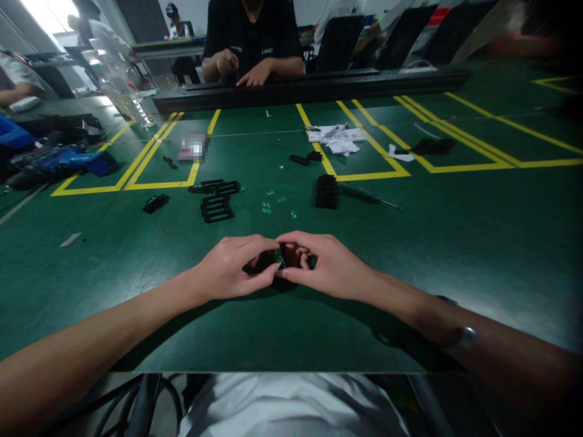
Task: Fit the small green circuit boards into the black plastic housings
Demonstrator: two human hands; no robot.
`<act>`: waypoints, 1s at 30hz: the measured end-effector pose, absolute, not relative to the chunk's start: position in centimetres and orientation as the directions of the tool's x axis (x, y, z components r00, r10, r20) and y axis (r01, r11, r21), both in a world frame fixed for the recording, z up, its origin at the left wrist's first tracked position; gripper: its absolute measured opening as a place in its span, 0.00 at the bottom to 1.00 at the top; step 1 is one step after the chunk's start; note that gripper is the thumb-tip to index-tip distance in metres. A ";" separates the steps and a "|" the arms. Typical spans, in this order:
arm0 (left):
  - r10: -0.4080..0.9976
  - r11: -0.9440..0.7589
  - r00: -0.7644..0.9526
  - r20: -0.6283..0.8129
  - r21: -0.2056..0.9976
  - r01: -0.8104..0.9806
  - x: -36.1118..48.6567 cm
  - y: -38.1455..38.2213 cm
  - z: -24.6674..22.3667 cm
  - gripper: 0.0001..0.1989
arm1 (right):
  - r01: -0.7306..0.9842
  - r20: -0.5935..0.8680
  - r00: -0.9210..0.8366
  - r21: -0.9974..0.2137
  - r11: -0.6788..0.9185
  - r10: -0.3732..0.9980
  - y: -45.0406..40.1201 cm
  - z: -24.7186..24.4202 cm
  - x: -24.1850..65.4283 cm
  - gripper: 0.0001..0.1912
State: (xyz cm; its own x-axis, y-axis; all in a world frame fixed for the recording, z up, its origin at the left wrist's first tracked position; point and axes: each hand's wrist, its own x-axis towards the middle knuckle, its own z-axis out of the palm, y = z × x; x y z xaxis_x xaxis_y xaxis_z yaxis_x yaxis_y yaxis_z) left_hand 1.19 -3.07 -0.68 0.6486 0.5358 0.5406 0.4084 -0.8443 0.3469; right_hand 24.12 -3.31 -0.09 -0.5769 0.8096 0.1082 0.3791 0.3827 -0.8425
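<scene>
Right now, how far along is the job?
Probably partway. Possibly done: the compact black stack beyond the right hand, though its finish can't be confirmed from here. In hand: a small green-and-black piece at the fingertips of both the left hand and the right. Apparently remaining: loose green pieces and open black frames, lying unheld on the table.

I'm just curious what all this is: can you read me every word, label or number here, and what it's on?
"L", then unclear letters: black shirt across the table; its other mark is too small to read.
White shirt behind: lettering too blurred.
Pixelated item: nothing readable.
Green-and-black part between the hands: no readable text.
</scene>
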 end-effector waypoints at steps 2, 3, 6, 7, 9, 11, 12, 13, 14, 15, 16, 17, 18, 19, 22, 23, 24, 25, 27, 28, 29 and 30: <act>0.532 -0.846 0.643 0.550 0.352 0.400 1.2 -3.1 -0.7 0.13 | 0.381 0.107 -0.577 -0.841 0.383 0.810 -3.3 -0.1 24.1 0.20; 0.533 -0.846 0.642 0.552 0.355 0.397 1.2 -3.0 -0.8 0.13 | 0.384 0.105 -0.578 -0.840 0.383 0.809 -3.3 -0.1 24.1 0.20; 0.544 -0.839 0.644 0.538 0.368 0.401 1.2 -3.0 -0.8 0.13 | 0.392 0.097 -0.577 -0.838 0.380 0.811 -3.3 0.0 24.1 0.19; 0.546 -0.837 0.644 0.537 0.371 0.401 1.2 -3.0 -0.8 0.13 | 0.394 0.097 -0.576 -0.837 0.380 0.812 -3.4 0.0 24.0 0.19; 0.548 -0.836 0.641 0.538 0.378 0.397 1.2 -3.0 -0.9 0.14 | 0.396 0.097 -0.575 -0.836 0.380 0.812 -3.4 0.1 24.0 0.19; 0.548 -0.836 0.642 0.537 0.385 0.391 1.2 -3.0 -0.9 0.14 | 0.395 0.097 -0.577 -0.835 0.382 0.811 -3.4 0.2 24.0 0.19; 0.550 -0.834 0.643 0.533 0.390 0.390 1.2 -3.0 -0.9 0.15 | 0.395 0.098 -0.578 -0.835 0.383 0.810 -3.4 0.2 24.0 0.19; 0.551 -0.833 0.644 0.531 0.392 0.390 1.2 -3.0 -0.9 0.14 | 0.396 0.099 -0.577 -0.835 0.384 0.811 -3.4 0.2 24.0 0.19; 0.552 -0.833 0.643 0.530 0.392 0.391 1.2 -3.0 -0.9 0.14 | 0.396 0.099 -0.577 -0.835 0.383 0.811 -3.4 0.3 24.0 0.19; 0.553 -0.832 0.642 0.531 0.390 0.394 1.3 -3.0 -0.9 0.14 | 0.396 0.098 -0.576 -0.835 0.383 0.812 -3.4 0.3 24.0 0.19; 0.554 -0.832 0.640 0.533 0.388 0.397 1.3 -3.0 -0.9 0.14 | 0.397 0.097 -0.575 -0.835 0.381 0.812 -3.4 0.2 24.0 0.19; 0.554 -0.832 0.639 0.534 0.384 0.400 1.3 -3.0 -0.8 0.13 | 0.397 0.095 -0.575 -0.836 0.379 0.813 -3.4 0.2 24.0 0.19; 0.553 -0.833 0.638 0.535 0.380 0.403 1.3 -3.1 -0.8 0.13 | 0.396 0.093 -0.576 -0.837 0.377 0.812 -3.4 0.2 24.0 0.19; 0.553 -0.833 0.638 0.536 0.375 0.406 1.2 -3.1 -0.8 0.14 | 0.394 0.091 -0.577 -0.839 0.375 0.811 -3.4 0.2 24.1 0.19; 0.547 -0.837 0.639 0.541 0.356 0.416 1.2 -3.1 -0.7 0.14 | 0.389 0.090 -0.579 -0.843 0.371 0.811 -3.4 0.1 24.1 0.19; 0.545 -0.838 0.641 0.541 0.348 0.420 1.2 -3.2 -0.7 0.14 | 0.388 0.091 -0.579 -0.844 0.371 0.810 -3.4 0.0 24.1 0.19; 0.544 -0.839 0.643 0.540 0.340 0.424 1.2 -3.2 -0.7 0.13 | 0.386 0.093 -0.578 -0.844 0.371 0.811 -3.4 0.0 24.1 0.19; 0.543 -0.839 0.645 0.538 0.334 0.429 1.2 -3.2 -0.6 0.13 | 0.382 0.094 -0.577 -0.847 0.370 0.811 -3.4 0.0 24.1 0.19; 0.544 -0.839 0.648 0.533 0.330 0.434 1.3 -3.2 -0.6 0.13 | 0.372 0.097 -0.578 -0.853 0.367 0.810 -3.4 0.0 24.0 0.19; 0.546 -0.837 0.647 0.532 0.330 0.435 1.3 -3.2 -0.7 0.13 | 0.367 0.099 -0.578 -0.855 0.366 0.810 -3.4 0.0 24.0 0.19; 0.549 -0.836 0.647 0.530 0.333 0.437 1.3 -3.2 -0.7 0.13 | 0.363 0.099 -0.578 -0.857 0.365 0.810 -3.4 0.0 24.0 0.18; 0.549 -0.836 0.646 0.531 0.335 0.435 1.3 -3.1 -0.7 0.13 | 0.361 0.099 -0.580 -0.858 0.364 0.809 -3.4 0.0 24.0 0.18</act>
